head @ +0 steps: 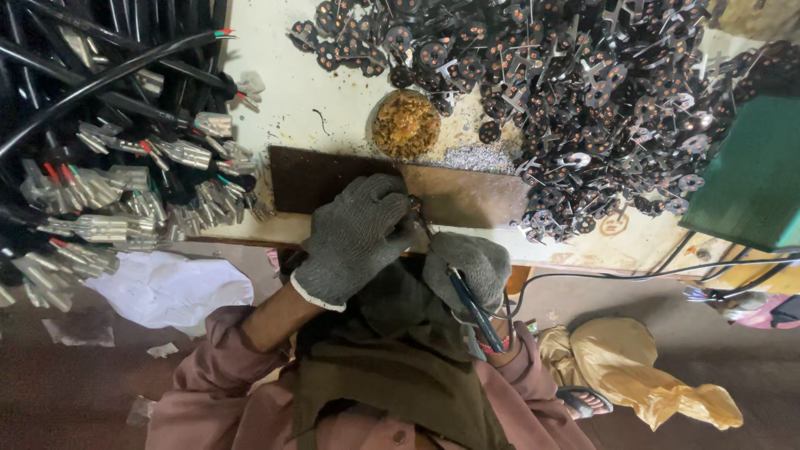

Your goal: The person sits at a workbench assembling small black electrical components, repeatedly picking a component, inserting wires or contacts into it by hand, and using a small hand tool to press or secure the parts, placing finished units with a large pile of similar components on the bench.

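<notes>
your left hand (354, 240), in a grey knit glove, is curled shut over a small part at the near edge of the brown plate (467, 193) on the bench (287, 87); the part itself is hidden under the fingers. your right hand (468, 265), also gloved, is closed around a soldering iron (473, 310) with a dark blue handle, its tip meeting the left hand's fingertips. a round tin of amber flux (406, 124) stands just behind the plate. a heap of black round parts (583, 92) covers the bench to the right; black cables with metal lugs (125, 192) lie to the left.
</notes>
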Motion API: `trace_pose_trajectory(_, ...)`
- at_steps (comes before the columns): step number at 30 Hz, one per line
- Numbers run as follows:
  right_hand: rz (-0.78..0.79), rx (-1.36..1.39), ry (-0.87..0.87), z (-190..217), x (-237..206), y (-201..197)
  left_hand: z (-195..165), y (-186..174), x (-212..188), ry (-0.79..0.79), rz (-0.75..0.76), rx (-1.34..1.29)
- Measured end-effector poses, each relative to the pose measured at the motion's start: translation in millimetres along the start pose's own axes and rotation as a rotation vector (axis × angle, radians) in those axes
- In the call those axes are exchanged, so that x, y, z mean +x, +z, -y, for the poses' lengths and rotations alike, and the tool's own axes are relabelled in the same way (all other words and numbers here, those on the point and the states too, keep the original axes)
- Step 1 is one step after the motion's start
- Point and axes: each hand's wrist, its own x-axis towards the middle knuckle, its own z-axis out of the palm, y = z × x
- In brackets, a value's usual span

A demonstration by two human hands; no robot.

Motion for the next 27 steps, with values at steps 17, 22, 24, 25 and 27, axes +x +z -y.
trace_pose_trajectory(17, -0.017, -0.081, 0.186, 31, -43, 3, -7, -6, -38, 0.054, -0.061, 0.082)
trace_pose_trajectory(22, -0.026, -0.082, 0.174, 22, -45, -2, -10, -3, -30, 0.045, -0.041, 0.09)
trace_pose_trajectory(24, -0.024, -0.071, 0.163, 18, -42, -4, -10, -2, -25, 0.041, -0.027, 0.09)
trace_pose_trajectory(25, -0.015, -0.057, 0.153, 16, -40, -5, -9, -1, -24, 0.035, -0.013, 0.076)
trace_pose_trajectory(27, 0.002, -0.036, 0.145, 15, -35, -7, -10, -1, -22, 0.022, 0.0, 0.061)
